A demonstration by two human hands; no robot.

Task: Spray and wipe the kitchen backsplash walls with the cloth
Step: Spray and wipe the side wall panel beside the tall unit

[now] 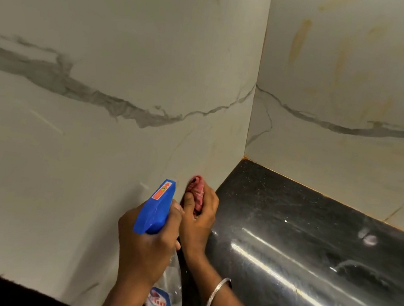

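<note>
Left hand (145,245) wraps its fingers round the spray bottle (158,215); right hand (198,219) pinches the cloth (196,188) against the wall (87,160).

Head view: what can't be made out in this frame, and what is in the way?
All in the head view:
1. Red patterned cloth: mostly bunched inside the right hand; its size is hidden.
2. Clear plastic spray bottle with blue trigger head: neck covered by the left hand; label blurred, liquid level unclear.
3. Black polished countertop: cut off by the right and bottom edges.
</note>
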